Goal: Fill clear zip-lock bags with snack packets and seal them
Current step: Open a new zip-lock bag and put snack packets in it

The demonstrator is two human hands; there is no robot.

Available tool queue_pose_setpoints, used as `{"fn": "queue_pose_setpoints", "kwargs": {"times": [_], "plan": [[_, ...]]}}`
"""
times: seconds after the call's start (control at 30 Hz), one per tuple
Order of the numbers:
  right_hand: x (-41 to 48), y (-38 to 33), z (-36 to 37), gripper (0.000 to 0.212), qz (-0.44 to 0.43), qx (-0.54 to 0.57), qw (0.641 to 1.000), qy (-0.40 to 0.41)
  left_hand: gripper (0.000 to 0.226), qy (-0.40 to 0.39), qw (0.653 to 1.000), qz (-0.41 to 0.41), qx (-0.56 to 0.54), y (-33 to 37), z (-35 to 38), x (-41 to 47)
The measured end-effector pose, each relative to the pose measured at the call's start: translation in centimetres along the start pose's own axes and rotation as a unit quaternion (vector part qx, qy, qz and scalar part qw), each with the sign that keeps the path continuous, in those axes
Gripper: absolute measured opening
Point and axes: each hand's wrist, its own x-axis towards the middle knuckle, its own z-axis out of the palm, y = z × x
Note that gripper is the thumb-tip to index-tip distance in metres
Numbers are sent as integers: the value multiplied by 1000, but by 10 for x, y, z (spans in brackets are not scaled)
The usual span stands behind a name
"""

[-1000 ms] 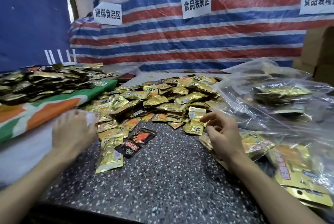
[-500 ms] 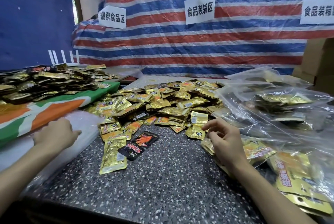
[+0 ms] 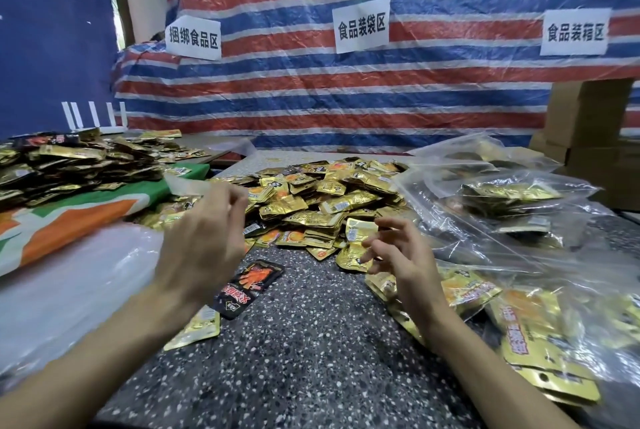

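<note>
A heap of gold snack packets (image 3: 329,200) lies mid-table. My left hand (image 3: 204,241) is raised in front of it, fingers pinched on the edge of a thin clear zip-lock bag (image 3: 185,184) that sticks up to the left. My right hand (image 3: 398,255) hovers over the heap's near edge with fingers spread and nothing in it. A stack of empty clear bags (image 3: 69,276) lies at the left. Filled clear bags (image 3: 502,200) pile up at the right, with more by my right forearm (image 3: 526,324).
A black and red packet (image 3: 249,284) lies under my left wrist on the speckled tabletop (image 3: 311,366). Another packet heap (image 3: 69,165) sits on a green and orange cloth at far left. Cardboard boxes (image 3: 588,123) stand at back right, before a striped tarp with paper signs.
My left hand left the stack of empty bags and rose toward the middle with a clear bag pinched in it. My right hand lifted slightly and spread its fingers.
</note>
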Motion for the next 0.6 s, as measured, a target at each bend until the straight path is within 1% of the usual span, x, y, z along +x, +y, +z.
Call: {"fn": "queue_pose_setpoints", "kwargs": {"times": [0.07,0.2,0.3,0.37,0.4,0.47,0.53,0.57,0.6], "plan": [[1,-4,0,41,7,37,999,-3,8,-16,996,75,-46,28,24,0],[3,-8,-3,52,-4,45,999,-7,22,-40,977,190,-93,57,74,3],[4,-8,-6,58,-10,28,1000,10,13,-44,960,238,-143,64,103,-7],[5,-5,-6,53,-3,13,1000,24,6,-36,959,235,-155,64,117,-21],[6,-4,-6,47,1,4,1000,31,5,-32,961,233,-148,64,121,-27],[9,-2,-7,26,2,-25,999,30,11,-28,962,237,-136,61,126,-32],[10,1,-9,8,-3,-56,998,11,19,-41,960,225,-164,58,125,-35],[9,2,-10,6,-7,-68,998,3,23,-59,959,202,-191,58,123,-38],[9,3,-10,8,-12,-78,997,-1,30,-82,956,161,-230,57,121,-40]]}}
